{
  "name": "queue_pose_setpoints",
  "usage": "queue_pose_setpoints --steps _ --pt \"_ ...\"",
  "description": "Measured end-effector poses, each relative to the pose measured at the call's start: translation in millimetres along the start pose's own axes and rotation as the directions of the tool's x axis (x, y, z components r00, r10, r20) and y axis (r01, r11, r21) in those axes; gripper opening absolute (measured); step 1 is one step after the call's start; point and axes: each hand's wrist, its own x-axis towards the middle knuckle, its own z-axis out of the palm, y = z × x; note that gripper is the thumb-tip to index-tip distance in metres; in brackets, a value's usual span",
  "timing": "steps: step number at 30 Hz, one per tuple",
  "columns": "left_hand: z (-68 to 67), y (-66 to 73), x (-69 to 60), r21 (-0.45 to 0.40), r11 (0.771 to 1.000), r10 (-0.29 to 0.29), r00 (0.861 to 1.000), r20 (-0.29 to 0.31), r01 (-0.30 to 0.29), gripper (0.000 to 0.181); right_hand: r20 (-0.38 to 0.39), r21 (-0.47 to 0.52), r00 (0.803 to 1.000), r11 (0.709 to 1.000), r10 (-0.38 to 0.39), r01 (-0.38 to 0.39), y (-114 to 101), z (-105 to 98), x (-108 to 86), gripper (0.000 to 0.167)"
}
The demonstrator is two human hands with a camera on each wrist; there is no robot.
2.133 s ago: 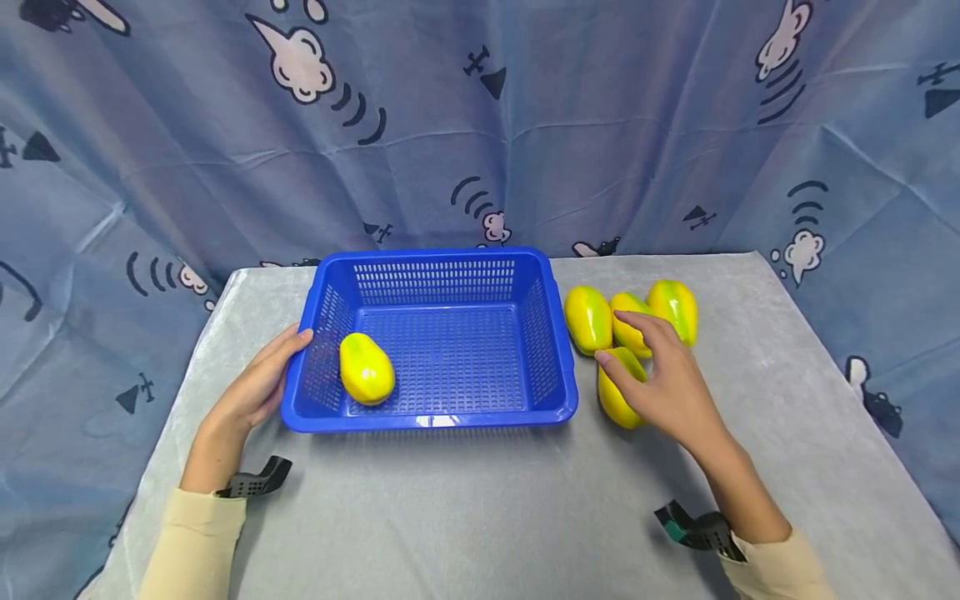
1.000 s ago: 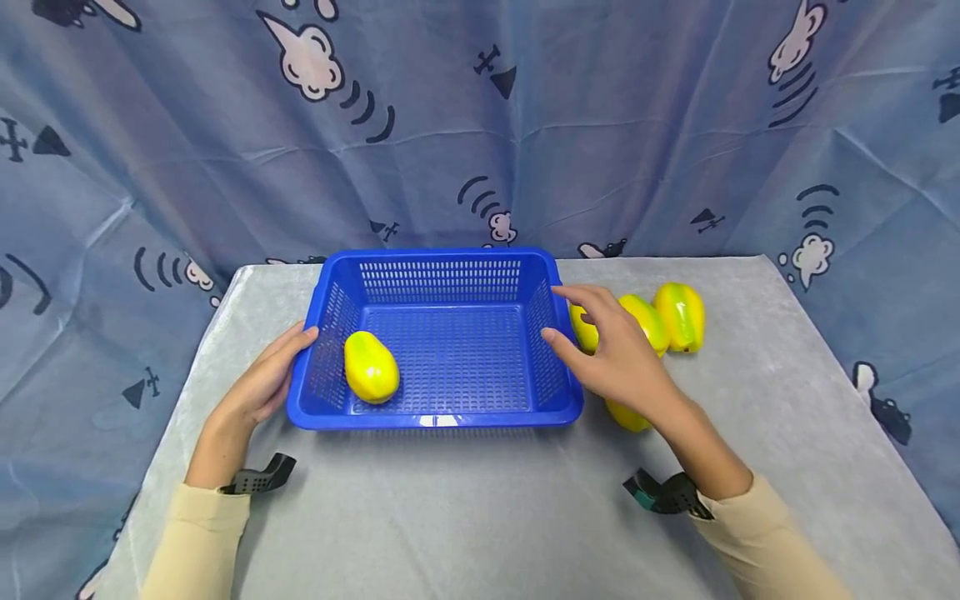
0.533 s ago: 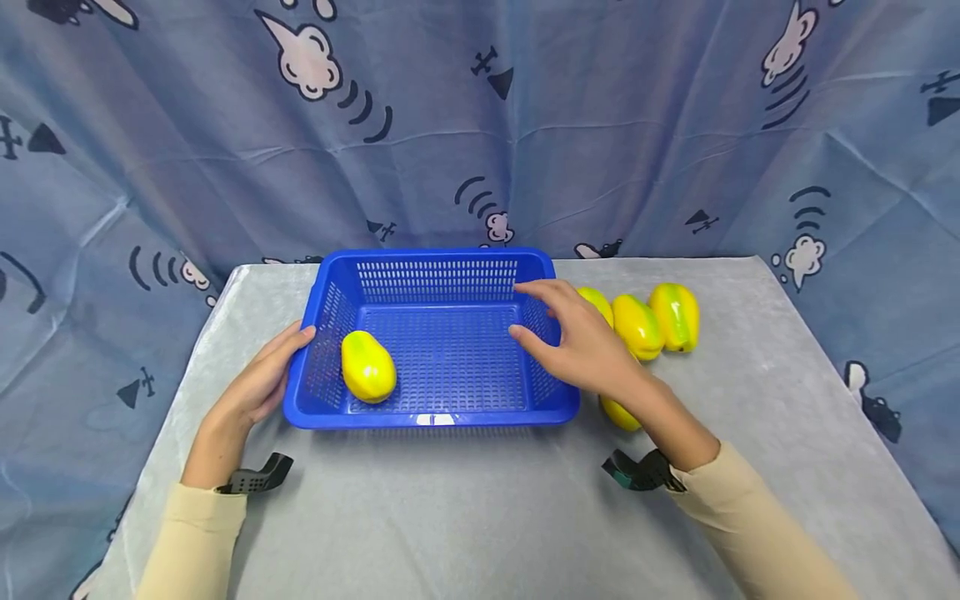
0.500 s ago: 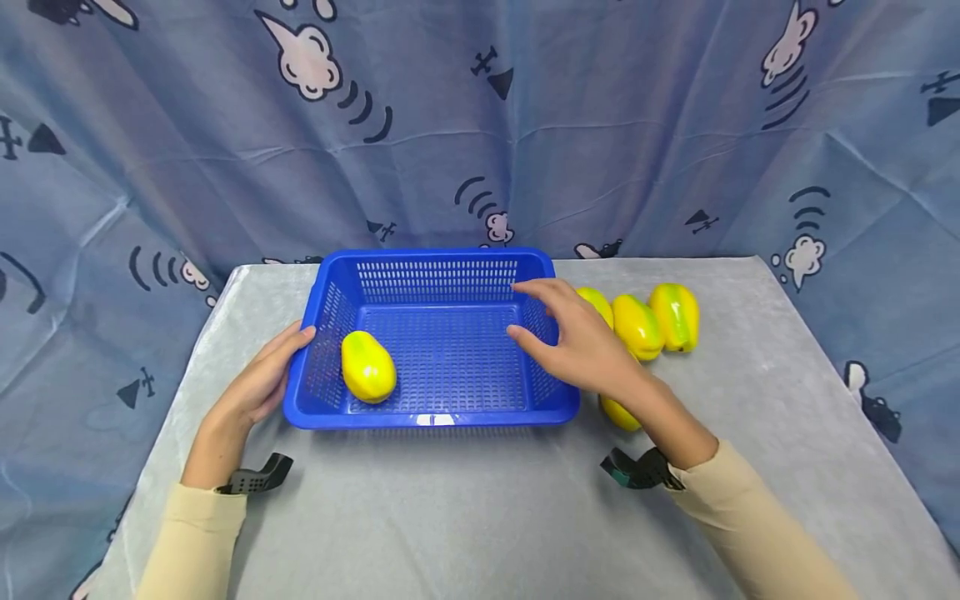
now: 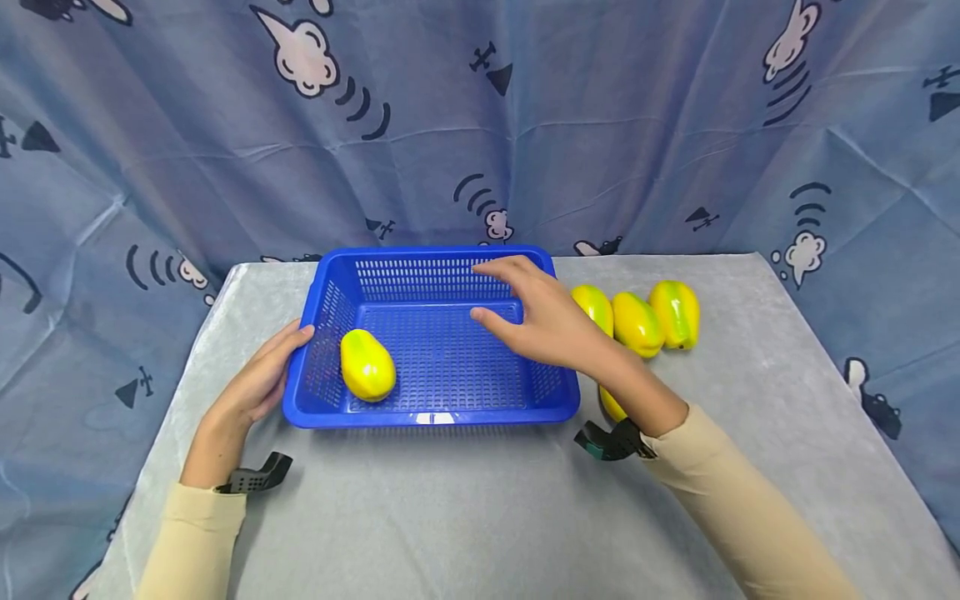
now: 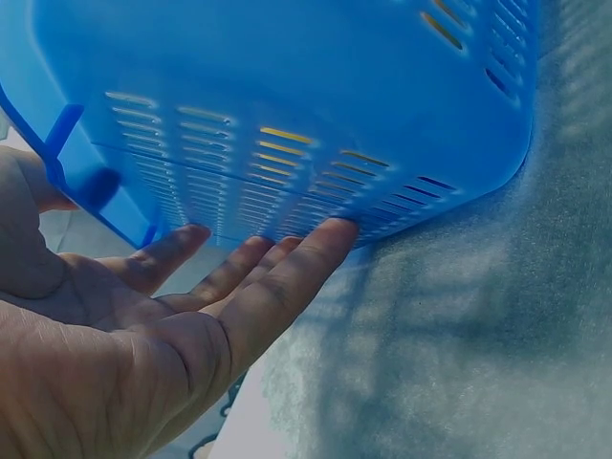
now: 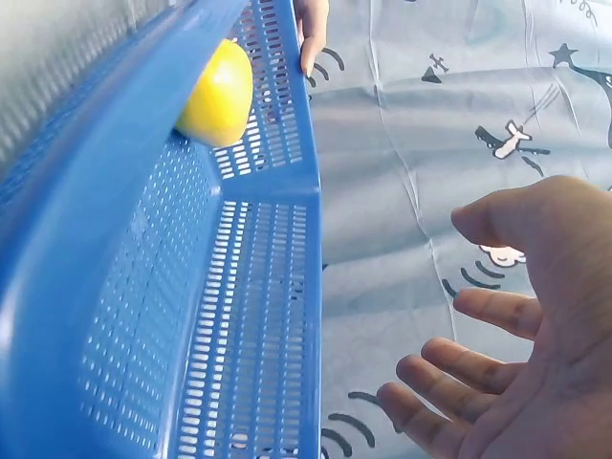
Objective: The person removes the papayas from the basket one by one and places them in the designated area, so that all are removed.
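A blue plastic basket (image 5: 435, 419) with slotted walls stands on the table. One yellow-green papaya (image 5: 367, 367) lies inside it near the left wall. My left hand (image 5: 258, 379) holds the basket's left side, its thumb over the rim; in the left wrist view the fingers (image 6: 287, 287) touch the outer wall. Above the basket's right half hovers my right hand (image 5: 543, 312), fingers spread and thumb apart, with nothing between them. In the right wrist view that hand (image 7: 516, 354) is clear of the basket wall.
Several more papayas (image 5: 636, 325) sit in a cluster on the table right of the basket, one partly hidden under the right forearm. A grey cloth (image 5: 450, 517) covers the table. A blue patterned curtain (image 5: 420, 125) hangs behind.
My right hand has travelled left and slightly away, from over the papaya cluster to above the basket, without carrying anything. The left hand and the papaya in the basket have stayed put.
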Motion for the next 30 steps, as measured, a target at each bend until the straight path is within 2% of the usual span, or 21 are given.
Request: queue_pose_setpoints --steps 24,30 --pt "1.4 0.5 2.3 -0.018 1.0 0.007 1.0 0.012 -0.007 0.076 0.111 -0.047 0.992 0.997 -0.058 0.063 -19.5 21.1 32.0 0.058" --pt "0.6 1.2 0.4 -0.017 1.0 0.004 1.0 -0.006 -0.004 0.075 0.158 -0.042 0.985 0.996 -0.076 0.083 -24.6 28.9 42.2 0.059"
